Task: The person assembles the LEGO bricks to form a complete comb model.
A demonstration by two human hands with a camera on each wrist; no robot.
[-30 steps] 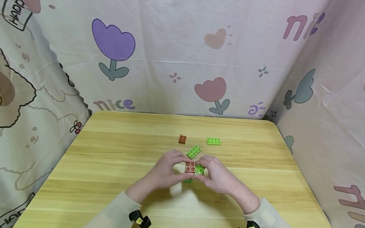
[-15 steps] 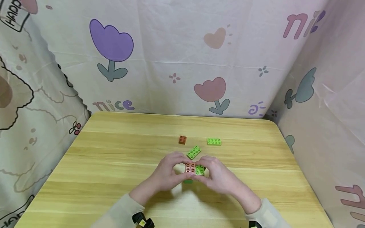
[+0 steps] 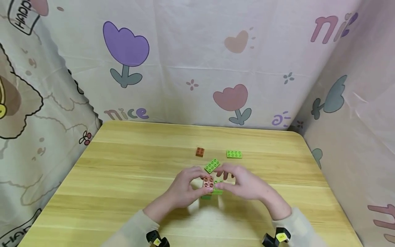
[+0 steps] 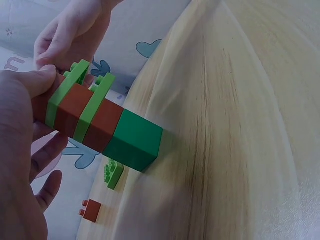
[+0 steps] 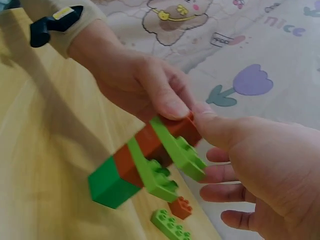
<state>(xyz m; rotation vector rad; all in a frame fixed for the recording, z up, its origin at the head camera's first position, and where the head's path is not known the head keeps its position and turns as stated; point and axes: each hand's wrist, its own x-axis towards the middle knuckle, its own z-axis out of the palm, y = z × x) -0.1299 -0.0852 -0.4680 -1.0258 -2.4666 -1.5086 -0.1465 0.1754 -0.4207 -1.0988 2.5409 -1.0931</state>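
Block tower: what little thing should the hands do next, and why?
I'd guess the right hand should reach for the nearest loose light green plate. Above the dark green block, the tower alternates brown and light green and ends in brown, so green would fit the pattern. The left hand grips the top brown block, while the right seems to hold nothing.

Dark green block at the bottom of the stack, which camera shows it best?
The left wrist view: the dark green block appears large and uncovered there. The right wrist view also shows it, slightly smaller and blurrier. The head view shows just a sliver, the stack hiding the rest.
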